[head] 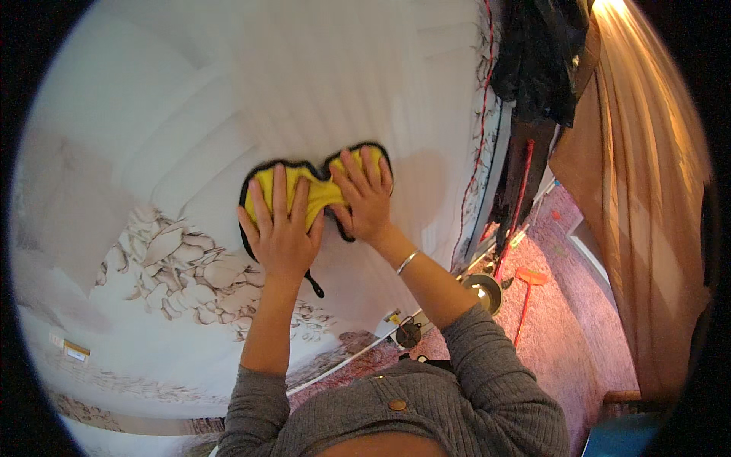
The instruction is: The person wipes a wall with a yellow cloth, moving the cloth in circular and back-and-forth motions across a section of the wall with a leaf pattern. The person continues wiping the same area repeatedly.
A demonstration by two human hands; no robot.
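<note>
A yellow cloth (320, 194) with black edging lies against a pale wall (320, 74) printed with a pattern. My left hand (282, 234) presses flat on the cloth's left part, fingers spread. On its right part rests my right hand (365, 203), fingers spread, with the thumb near the lower edge. Between the two hands the cloth is bunched and narrowed. A black hanging loop (314, 284) dangles below it, beside my left wrist. Together my hands hold the cloth to the wall; what lies under the palms is hidden.
A brown curtain (634, 200) and a hanging black sheet-like item (537, 63) are at the right. A twisted red cord (485, 108) runs down the wall. On the pink carpet (565, 320) are an orange-headed brush (531, 277), a round pan-like vessel (490, 291) and a dark round object (408, 334).
</note>
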